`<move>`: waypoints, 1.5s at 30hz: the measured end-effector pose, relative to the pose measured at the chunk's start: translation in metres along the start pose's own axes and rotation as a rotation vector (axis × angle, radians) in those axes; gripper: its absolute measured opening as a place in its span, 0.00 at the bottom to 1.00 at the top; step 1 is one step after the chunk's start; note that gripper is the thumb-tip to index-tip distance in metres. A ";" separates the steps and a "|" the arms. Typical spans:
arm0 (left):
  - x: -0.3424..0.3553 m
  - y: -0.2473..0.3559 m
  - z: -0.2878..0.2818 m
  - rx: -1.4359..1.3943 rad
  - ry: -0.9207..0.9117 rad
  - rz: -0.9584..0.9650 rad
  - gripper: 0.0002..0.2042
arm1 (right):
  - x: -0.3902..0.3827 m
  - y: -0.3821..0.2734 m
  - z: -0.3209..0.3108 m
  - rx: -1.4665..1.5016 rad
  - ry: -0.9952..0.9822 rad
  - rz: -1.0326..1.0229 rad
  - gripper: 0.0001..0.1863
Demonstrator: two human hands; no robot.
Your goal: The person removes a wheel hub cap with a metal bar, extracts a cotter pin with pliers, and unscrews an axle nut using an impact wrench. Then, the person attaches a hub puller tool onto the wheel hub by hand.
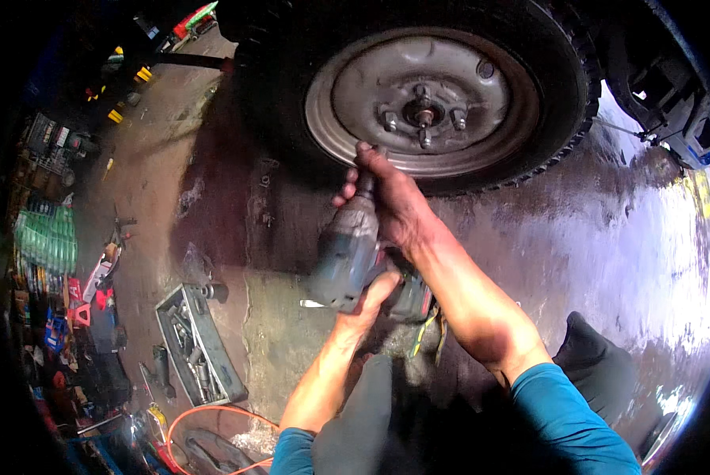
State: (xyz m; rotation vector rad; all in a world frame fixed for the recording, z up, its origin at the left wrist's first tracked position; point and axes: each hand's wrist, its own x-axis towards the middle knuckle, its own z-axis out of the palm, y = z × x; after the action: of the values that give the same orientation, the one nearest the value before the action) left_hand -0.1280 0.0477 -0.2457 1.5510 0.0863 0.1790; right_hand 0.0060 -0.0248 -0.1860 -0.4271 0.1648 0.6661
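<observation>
Head view — impact wrench point(345, 257) gripped in left hand point(376, 296) — right hand point(394, 198) curled round its socket end point(365, 185).

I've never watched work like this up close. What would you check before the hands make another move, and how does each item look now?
1. Power tool supported: ok, the left hand is at its grip.
2. Right hand clear of the tool's front end: not ok, its fingers are around it.
3. Tool tip on a wheel fastener: not ok, it appears over the rim's lower edge, away from the fasteners.
4. Fasteners tight: cannot tell by sight.
5. Orange hose away from the tool: ok, it lies at lower left.
6. Toolbox open: ok, tools show inside.
</observation>
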 end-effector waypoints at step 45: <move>-0.053 0.020 -0.049 0.711 -0.171 -0.045 0.11 | 0.005 0.051 -0.084 -0.091 0.223 0.069 0.08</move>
State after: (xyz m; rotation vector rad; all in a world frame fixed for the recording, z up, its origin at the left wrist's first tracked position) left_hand -0.1893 0.0875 -0.2293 2.2641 0.0513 -0.0304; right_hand -0.0234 -0.0231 -0.2798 -0.5852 0.3625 0.6952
